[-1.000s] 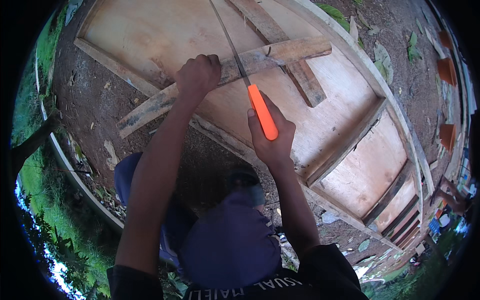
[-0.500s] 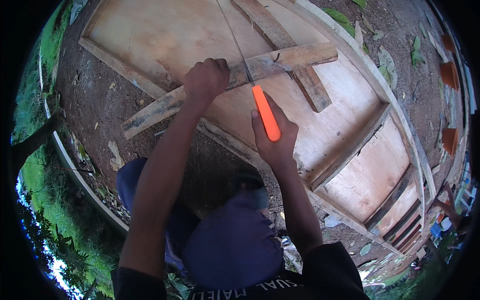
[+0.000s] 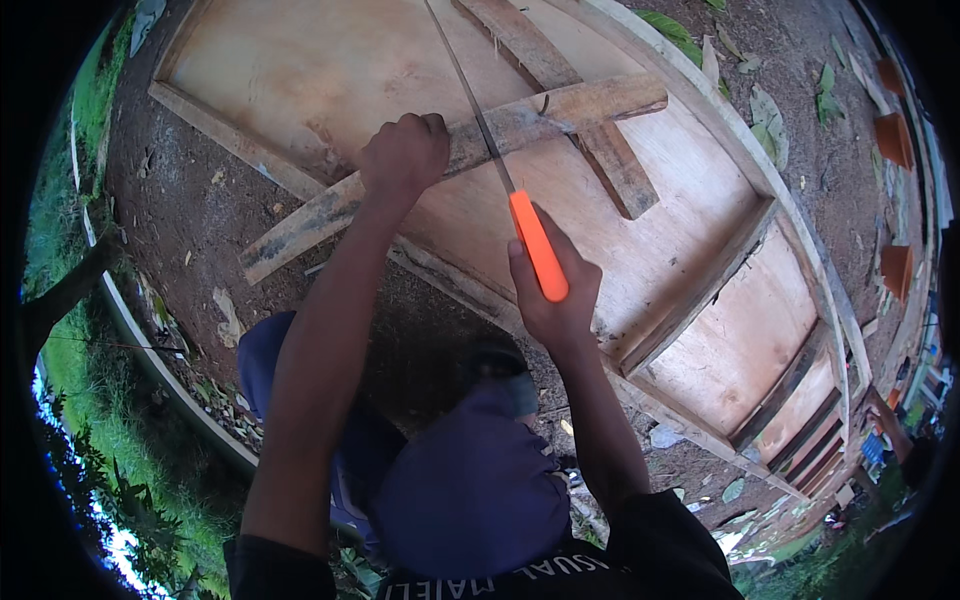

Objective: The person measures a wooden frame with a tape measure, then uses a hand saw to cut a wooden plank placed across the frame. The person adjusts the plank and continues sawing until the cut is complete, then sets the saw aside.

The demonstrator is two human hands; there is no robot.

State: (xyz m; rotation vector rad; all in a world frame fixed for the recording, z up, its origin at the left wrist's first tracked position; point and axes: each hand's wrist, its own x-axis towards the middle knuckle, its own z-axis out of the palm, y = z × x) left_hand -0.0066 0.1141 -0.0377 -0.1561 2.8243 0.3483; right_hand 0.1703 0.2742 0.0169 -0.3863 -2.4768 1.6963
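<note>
A weathered wooden plank point(image 3: 580, 105) lies slantwise across a large plywood panel framed with battens point(image 3: 690, 250). My left hand point(image 3: 403, 157) is closed round the plank near its middle. In my right hand point(image 3: 560, 290) is the orange handle of a handsaw point(image 3: 538, 245). The saw's thin blade crosses the plank just right of my left hand and points away toward the top edge. A bent nail point(image 3: 545, 104) sticks up from the plank right of the blade. Beneath the plank's right part, a second wooden piece point(image 3: 615, 165) rests on the panel.
Brown soil point(image 3: 180, 240) with dry leaves surrounds the panel. Grass point(image 3: 110, 440) and a pale curved edging lie to the left. Several terracotta pots point(image 3: 893, 140) stand at the far right, and part of another person point(image 3: 897, 430) shows at the right rim.
My right hand has drawn the saw back toward me, so its handle sits farther from the plank. The left hand keeps its hold on the plank.
</note>
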